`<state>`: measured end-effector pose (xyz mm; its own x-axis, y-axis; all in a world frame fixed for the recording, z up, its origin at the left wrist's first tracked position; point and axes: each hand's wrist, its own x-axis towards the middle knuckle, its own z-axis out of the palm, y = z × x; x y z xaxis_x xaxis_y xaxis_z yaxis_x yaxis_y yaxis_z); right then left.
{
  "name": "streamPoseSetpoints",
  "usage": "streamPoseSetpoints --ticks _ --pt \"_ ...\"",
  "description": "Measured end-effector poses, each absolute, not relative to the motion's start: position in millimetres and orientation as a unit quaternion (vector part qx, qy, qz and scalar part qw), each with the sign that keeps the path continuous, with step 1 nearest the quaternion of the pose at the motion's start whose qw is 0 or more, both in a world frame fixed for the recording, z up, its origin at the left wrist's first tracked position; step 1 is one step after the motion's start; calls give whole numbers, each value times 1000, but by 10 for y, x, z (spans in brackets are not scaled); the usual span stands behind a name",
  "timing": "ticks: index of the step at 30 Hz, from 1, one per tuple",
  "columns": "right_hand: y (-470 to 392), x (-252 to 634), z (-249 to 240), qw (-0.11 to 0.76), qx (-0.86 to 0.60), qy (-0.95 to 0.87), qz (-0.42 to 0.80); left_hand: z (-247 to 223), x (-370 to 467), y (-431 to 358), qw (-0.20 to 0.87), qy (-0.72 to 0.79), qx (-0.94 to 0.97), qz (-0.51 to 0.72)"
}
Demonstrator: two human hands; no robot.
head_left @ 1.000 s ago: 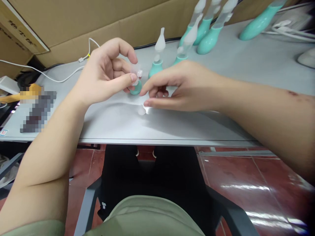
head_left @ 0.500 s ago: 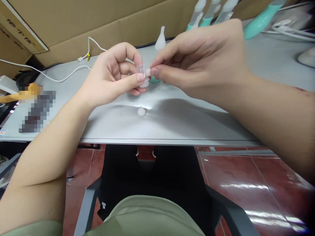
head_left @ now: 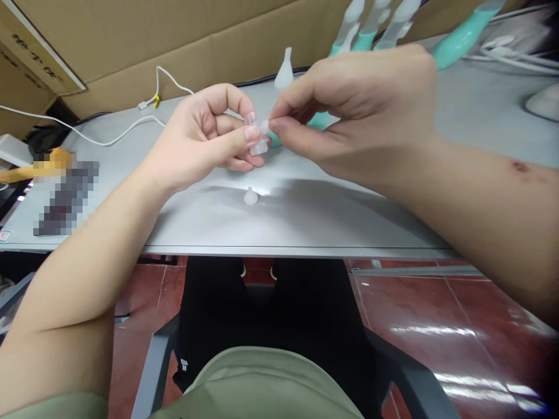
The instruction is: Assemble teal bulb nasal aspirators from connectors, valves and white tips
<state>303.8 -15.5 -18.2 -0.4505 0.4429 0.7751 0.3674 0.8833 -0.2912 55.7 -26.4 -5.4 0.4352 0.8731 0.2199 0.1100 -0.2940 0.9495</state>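
My left hand [head_left: 209, 137] pinches a small clear plastic piece [head_left: 259, 146] between thumb and fingers, above the grey table [head_left: 196, 227]. Thumb and forefinger of my right hand [head_left: 353, 110] are closed on a small whitish tip [head_left: 264, 126] at the right side of that piece. A small white cone-shaped part [head_left: 251, 196] stands on the table below my hands. Behind them is a taller white nozzle [head_left: 284, 71]. Part of a teal object [head_left: 274, 140] shows beneath my right fingertips, mostly hidden.
Several teal-and-clear bottles [head_left: 365, 36] stand at the back, with another teal one [head_left: 467, 38] leaning farther right. White cables [head_left: 109, 142] run over the table's left side, near a blurred dark object [head_left: 67, 198]. Cardboard [head_left: 174, 35] lines the back.
Both hands have shifted slightly, the right one a little lower at the knuckles. The clear piece is tilted somewhat differently, and more teal shows under my right hand.
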Motion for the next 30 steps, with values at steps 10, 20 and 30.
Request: streamPoseSetpoints --ticks 10,20,30 --pt "-132 3017 -238 476 -228 -846 71 -55 574 -249 487 358 686 405" --pt "-112 2949 -265 525 -206 -809 162 -50 581 -255 500 357 672 412" --pt "-118 2891 -298 568 -212 -783 134 -57 619 -276 569 312 626 432"
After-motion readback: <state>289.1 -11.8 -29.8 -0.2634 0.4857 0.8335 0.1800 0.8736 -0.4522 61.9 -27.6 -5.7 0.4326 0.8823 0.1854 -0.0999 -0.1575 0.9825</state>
